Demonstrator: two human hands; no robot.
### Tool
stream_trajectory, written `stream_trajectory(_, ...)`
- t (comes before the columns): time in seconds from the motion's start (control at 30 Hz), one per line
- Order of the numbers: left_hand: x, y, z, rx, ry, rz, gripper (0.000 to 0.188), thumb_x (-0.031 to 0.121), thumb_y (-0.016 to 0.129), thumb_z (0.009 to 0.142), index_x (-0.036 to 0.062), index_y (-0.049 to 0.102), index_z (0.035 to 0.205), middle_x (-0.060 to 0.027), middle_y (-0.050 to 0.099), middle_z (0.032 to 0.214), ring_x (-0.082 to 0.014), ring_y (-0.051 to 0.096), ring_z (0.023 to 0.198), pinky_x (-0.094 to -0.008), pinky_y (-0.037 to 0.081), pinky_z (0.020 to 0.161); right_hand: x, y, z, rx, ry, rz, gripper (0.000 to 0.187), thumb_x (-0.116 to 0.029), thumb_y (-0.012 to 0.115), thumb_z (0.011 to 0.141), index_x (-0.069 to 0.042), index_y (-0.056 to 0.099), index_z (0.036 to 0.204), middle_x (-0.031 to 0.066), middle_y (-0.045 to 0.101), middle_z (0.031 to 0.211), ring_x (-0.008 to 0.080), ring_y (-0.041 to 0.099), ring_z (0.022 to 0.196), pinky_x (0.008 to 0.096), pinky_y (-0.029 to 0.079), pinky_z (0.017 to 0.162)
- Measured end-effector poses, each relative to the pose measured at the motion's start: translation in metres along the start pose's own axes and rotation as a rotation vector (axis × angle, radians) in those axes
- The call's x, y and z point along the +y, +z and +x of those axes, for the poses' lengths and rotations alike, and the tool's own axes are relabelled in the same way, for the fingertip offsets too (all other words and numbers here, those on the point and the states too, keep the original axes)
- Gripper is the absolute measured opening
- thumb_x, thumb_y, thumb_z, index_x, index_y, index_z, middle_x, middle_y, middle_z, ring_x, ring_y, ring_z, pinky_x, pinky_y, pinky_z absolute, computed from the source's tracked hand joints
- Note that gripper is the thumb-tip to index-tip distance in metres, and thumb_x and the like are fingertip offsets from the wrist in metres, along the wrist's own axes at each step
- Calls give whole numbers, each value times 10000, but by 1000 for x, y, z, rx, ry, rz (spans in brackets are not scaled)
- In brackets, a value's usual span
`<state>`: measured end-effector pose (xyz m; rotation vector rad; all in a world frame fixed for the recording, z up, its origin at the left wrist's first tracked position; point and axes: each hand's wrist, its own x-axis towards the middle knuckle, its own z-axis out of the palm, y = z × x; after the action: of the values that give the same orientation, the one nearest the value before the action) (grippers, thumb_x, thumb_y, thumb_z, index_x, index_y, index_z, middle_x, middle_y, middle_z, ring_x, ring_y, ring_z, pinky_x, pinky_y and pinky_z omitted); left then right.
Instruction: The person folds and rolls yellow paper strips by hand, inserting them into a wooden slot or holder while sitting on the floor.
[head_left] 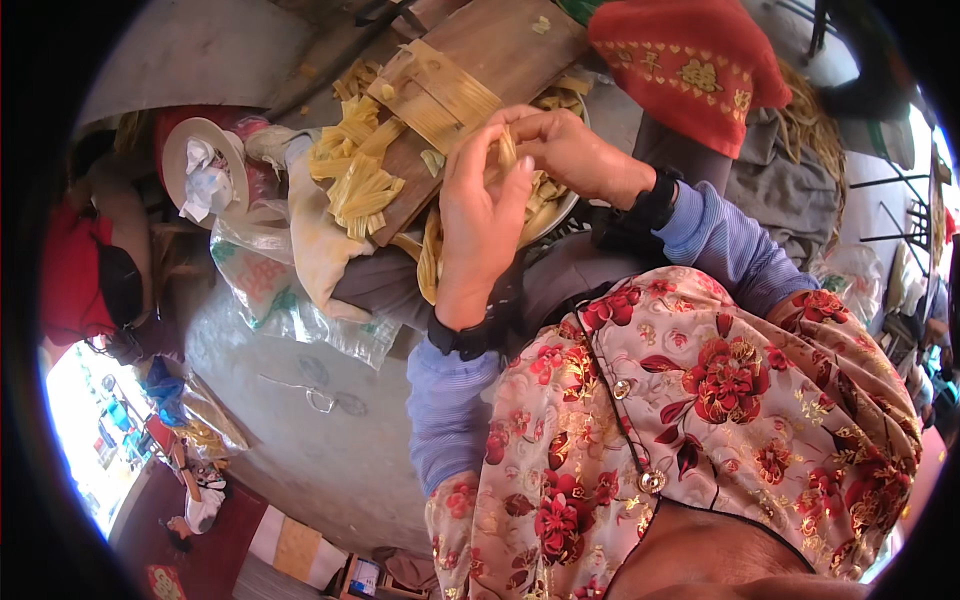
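A thin yellow strip (507, 152) that looks like dry leaf is up between the two hands, just past the right edge of the wooden board (525, 55). The left hand (480, 205) is bent around it, with the thumb and fingers a little apart; I cannot tell how tightly they press. The right hand (585, 155) has its fingers curled in, nearly closed, pinching the strip's top. Under the hands is a round basin (566, 213), beside the board's right edge. A flat yellow sheet (440, 95) lies across the board's middle. A messy yellow pile (365, 195) sits along its left edge, down to the near corner. Past the board's far right corner is a red cloth (690, 60) with gold marks.
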<state>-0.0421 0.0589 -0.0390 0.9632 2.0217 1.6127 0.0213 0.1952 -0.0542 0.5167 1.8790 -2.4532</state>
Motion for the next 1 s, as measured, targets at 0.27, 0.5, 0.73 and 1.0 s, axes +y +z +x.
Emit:
stream_trajectory(0.27, -2, 3, 3, 98, -597, -521, 177, 174, 516, 914, 6, 553, 953, -17, 519, 685, -59, 442, 502, -206, 335, 432, -5, 1, 1, 273, -352, -167, 61, 5, 633, 774, 36, 663, 816, 60, 510, 1100, 124, 521, 947, 238, 443, 761)
stream_trajectory(0.5, -23, -22, -52, 12, -423, -98, 200, 147, 533, 904, -12, 559, 785, -24, 528, 685, -173, 530, 618, -322, 405, 534, -11, -50, 9, 360, -334, -29, 210, -121, 635, 844, 20, 624, 998, 46, 573, 1108, 81, 520, 973, 213, 433, 823)
stream_trajectory(0.73, 12, -24, -19, -24, 152, 547, 73, 101, 550, 849, 49, 535, 801, -121, 529, 760, -355, 538, 663, -412, 417, 534, -46, -27, 8, -73, -749, -1158, 463, -214, 686, 746, -63, 567, 1167, 163, 567, 1168, 327, 536, 1059, 361, 426, 918)
stream_trajectory(1.0, 15, -47, -12, -284, -94, 93, 150, 150, 562, 902, 3, 583, 882, -38, 491, 669, -128, 460, 621, -262, 387, 575, -85, -18, 3, -580, -253, -958, 130, -123, 601, 823, -19, 616, 899, 87, 602, 709, 186, 563, 623, 296, 452, 600)
